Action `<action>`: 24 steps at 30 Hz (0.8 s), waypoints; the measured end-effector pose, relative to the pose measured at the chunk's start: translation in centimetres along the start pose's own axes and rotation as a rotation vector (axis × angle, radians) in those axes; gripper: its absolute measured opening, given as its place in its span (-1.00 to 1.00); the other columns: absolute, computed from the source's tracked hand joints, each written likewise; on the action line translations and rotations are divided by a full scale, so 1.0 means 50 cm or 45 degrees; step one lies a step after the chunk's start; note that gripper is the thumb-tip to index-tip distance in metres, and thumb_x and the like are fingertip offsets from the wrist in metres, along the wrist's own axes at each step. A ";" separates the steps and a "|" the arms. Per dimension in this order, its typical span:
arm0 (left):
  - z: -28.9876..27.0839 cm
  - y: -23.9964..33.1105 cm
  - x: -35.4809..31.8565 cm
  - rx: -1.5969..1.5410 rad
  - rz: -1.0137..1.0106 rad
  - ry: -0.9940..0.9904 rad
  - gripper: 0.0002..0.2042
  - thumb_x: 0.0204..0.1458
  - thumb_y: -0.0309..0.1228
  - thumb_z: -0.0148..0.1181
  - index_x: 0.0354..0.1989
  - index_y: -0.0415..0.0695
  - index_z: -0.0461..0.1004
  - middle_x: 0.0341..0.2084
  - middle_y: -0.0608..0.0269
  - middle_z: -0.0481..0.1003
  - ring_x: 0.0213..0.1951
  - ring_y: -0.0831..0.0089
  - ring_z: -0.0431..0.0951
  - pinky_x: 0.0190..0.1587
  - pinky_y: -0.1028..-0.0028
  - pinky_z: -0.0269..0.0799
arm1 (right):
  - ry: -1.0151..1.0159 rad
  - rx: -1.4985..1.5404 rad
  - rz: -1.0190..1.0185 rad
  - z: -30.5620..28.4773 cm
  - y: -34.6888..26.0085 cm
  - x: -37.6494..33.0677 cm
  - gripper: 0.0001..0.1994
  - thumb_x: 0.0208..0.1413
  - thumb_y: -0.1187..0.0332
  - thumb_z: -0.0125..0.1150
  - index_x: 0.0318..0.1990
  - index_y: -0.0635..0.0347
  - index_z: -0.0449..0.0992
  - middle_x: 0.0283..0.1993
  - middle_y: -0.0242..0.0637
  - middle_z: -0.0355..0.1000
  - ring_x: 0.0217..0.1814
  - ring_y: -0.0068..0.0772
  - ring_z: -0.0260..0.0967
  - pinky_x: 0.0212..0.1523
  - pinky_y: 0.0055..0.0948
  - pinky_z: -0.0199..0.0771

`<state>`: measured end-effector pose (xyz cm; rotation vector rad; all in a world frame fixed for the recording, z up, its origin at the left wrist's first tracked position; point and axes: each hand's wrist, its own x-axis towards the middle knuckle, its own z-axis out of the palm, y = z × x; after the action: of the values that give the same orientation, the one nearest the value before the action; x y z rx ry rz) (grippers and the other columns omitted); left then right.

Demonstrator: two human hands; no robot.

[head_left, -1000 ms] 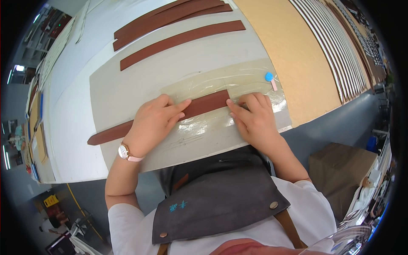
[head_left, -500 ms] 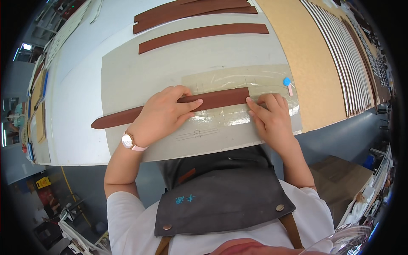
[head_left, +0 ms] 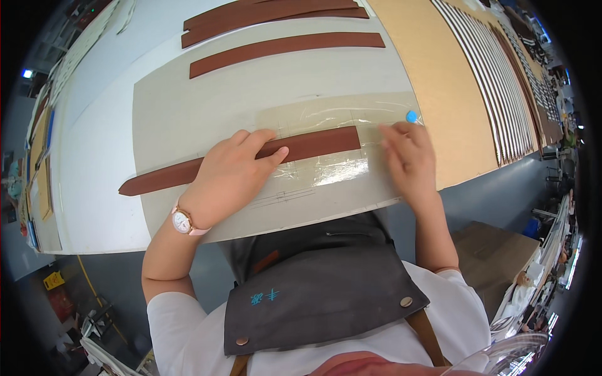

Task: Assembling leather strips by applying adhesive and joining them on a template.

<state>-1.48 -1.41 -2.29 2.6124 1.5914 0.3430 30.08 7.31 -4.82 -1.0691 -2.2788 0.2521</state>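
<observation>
A long brown leather strip [head_left: 320, 145] with a pointed left end lies across a clear film sheet and a grey board. My left hand [head_left: 235, 166] holds it down near its middle, thumb on top and fingers bent over the far edge. My right hand [head_left: 411, 160] is past the strip's square right end, apart from it. Its fingers are loosely bent and slightly blurred, with nothing visible between them. Just beyond those fingers shows the round blue head [head_left: 411, 116] of a small tool; the hand hides its pink stem.
Another brown strip [head_left: 288, 53] lies farther back, with several stacked leather pieces [head_left: 269, 20] behind it. On the tan board [head_left: 448, 94] at right, striped dark and white strips [head_left: 480, 81] lie in a row. The grey board [head_left: 182, 119] shows pencilled lines near its front edge.
My right hand has left the strip's right end and moved right and away from me, toward the blue-headed tool. My left hand stays on the strip. The whole view has shifted slightly.
</observation>
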 end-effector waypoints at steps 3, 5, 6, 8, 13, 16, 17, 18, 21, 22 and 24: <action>-0.001 -0.001 -0.001 0.031 -0.004 -0.045 -0.68 0.09 -0.46 0.27 0.05 0.02 0.65 0.09 0.28 0.49 -0.12 0.32 0.49 -0.07 0.36 0.51 | 0.113 -0.155 0.318 -0.015 0.041 0.021 -0.72 0.19 0.52 0.23 0.04 0.26 0.63 -0.08 -0.07 0.46 -0.01 -0.06 0.43 -0.02 -0.21 0.47; 0.001 -0.001 -0.001 0.032 -0.005 -0.030 -0.67 0.08 -0.48 0.26 0.04 0.01 0.65 0.08 0.29 0.49 -0.13 0.33 0.49 -0.08 0.36 0.50 | 0.066 -0.168 0.406 -0.015 0.064 0.026 -0.72 0.21 0.51 0.22 0.06 0.27 0.62 -0.08 -0.08 0.47 -0.01 -0.06 0.43 -0.01 -0.21 0.47; 0.000 0.001 -0.001 0.025 0.000 -0.021 -0.67 0.08 -0.48 0.26 0.04 0.01 0.65 0.08 0.29 0.49 -0.13 0.33 0.49 -0.08 0.36 0.50 | 0.020 -0.174 0.492 -0.016 0.074 0.026 -0.72 0.23 0.51 0.21 0.07 0.27 0.61 -0.08 -0.09 0.47 -0.01 -0.06 0.43 0.00 -0.22 0.47; -0.004 0.003 -0.001 0.031 0.011 -0.016 -0.69 0.08 -0.49 0.23 0.02 -0.08 0.67 0.06 0.18 0.51 -0.11 0.30 0.50 -0.08 0.35 0.52 | -0.009 -0.273 0.374 -0.013 0.098 0.021 -0.71 0.23 0.53 0.21 0.09 0.25 0.59 -0.09 -0.13 0.45 -0.11 -0.15 0.44 -0.09 -0.28 0.47; -0.005 -0.003 -0.007 -0.029 -0.005 0.017 -0.70 0.08 -0.47 0.23 0.01 -0.08 0.67 0.05 0.18 0.50 -0.10 0.29 0.50 -0.09 0.35 0.52 | -0.038 -0.098 0.438 -0.020 0.072 0.045 -0.79 0.20 0.56 0.25 -0.02 0.25 0.59 -0.19 -0.21 0.42 -0.28 -0.29 0.43 -0.19 -0.38 0.47; 0.002 -0.006 -0.003 -0.067 -0.028 0.017 -0.69 0.08 -0.47 0.25 0.01 -0.04 0.67 0.04 0.22 0.50 -0.11 0.30 0.50 -0.08 0.35 0.52 | -0.136 -0.088 0.559 -0.032 0.013 0.048 -0.85 0.17 0.55 0.27 -0.11 0.25 0.56 -0.21 -0.17 0.47 -0.27 -0.16 0.46 -0.18 -0.29 0.51; 0.004 -0.006 -0.005 -0.071 -0.031 0.005 -0.68 0.07 -0.48 0.26 0.02 -0.01 0.67 0.05 0.24 0.50 -0.12 0.31 0.50 -0.06 0.35 0.51 | -0.117 0.076 0.459 -0.028 -0.020 0.046 -0.87 0.16 0.56 0.28 -0.14 0.25 0.54 -0.24 -0.19 0.47 -0.28 -0.19 0.46 -0.20 -0.31 0.50; 0.006 -0.008 -0.006 -0.075 -0.047 0.004 -0.68 0.07 -0.48 0.26 0.02 -0.01 0.67 0.05 0.24 0.50 -0.12 0.31 0.50 -0.06 0.35 0.51 | -0.093 0.233 0.364 -0.022 -0.052 0.044 -0.88 0.15 0.57 0.29 -0.17 0.25 0.53 -0.26 -0.21 0.47 -0.29 -0.22 0.45 -0.22 -0.33 0.50; 0.011 -0.008 -0.013 -0.051 -0.026 0.041 -0.67 0.05 -0.46 0.26 0.02 -0.01 0.67 0.04 0.24 0.50 -0.13 0.32 0.50 -0.09 0.36 0.52 | -0.287 0.667 0.268 0.016 -0.149 0.053 -0.91 0.19 0.55 0.29 -0.18 0.26 0.52 -0.25 -0.18 0.50 -0.28 -0.20 0.48 -0.23 -0.33 0.50; 0.010 -0.009 -0.013 -0.054 -0.024 0.048 -0.67 0.04 -0.46 0.26 0.02 -0.01 0.67 0.04 0.25 0.50 -0.13 0.33 0.50 -0.10 0.37 0.52 | -0.363 0.625 0.143 0.034 -0.158 0.061 -0.89 0.22 0.55 0.24 -0.14 0.28 0.49 -0.26 -0.12 0.51 -0.27 -0.10 0.49 -0.24 -0.26 0.51; 0.012 -0.012 -0.013 -0.063 -0.026 0.058 -0.66 0.04 -0.46 0.25 0.02 -0.01 0.67 0.04 0.25 0.49 -0.14 0.33 0.49 -0.12 0.37 0.52 | -0.374 0.598 0.161 0.064 -0.180 0.070 -0.87 0.22 0.55 0.23 -0.11 0.29 0.47 -0.26 -0.09 0.51 -0.26 -0.06 0.49 -0.24 -0.23 0.50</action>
<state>-2.14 -1.69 -3.10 2.5685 1.6005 0.4375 20.73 4.27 -2.16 -0.9706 -2.2326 0.9993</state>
